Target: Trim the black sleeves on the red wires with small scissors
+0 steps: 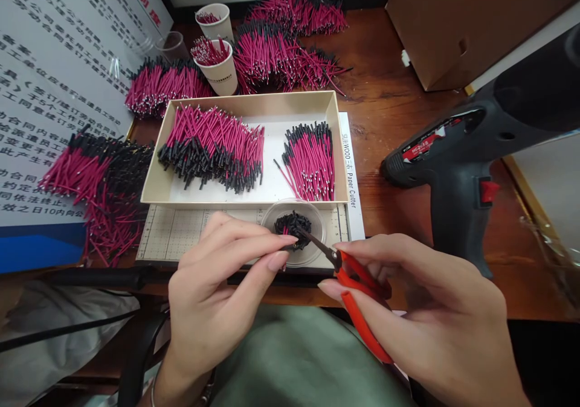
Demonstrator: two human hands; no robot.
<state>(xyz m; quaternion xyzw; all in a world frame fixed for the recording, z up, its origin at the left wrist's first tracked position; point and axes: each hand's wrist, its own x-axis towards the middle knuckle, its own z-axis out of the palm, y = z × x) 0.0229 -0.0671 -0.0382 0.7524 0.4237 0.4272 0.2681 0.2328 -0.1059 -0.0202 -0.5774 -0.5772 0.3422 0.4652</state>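
My left hand [226,268] pinches a small wire [291,246] between thumb and forefinger. Only its dark end shows past the fingertips; the rest is hidden. My right hand [421,310] grips red-handled scissors [362,286], whose narrow dark blades point left to just beside that wire end. Below the blades and fingertips, a round clear dish [321,226] holds a heap of short black pieces [294,221]. Behind the dish stands a shallow cream box [272,205], with a large bunch of pink wires with black ends [212,144] at left and a smaller bunch [312,159] at right.
A paper cutter board [174,232] lies beneath the box. Heaps of pink and black wires [281,51] and two paper cups [222,78] stand behind. A black heat gun [453,177] is on the right, a cardboard box [453,26] at back right, a printed board [54,93] on the left.
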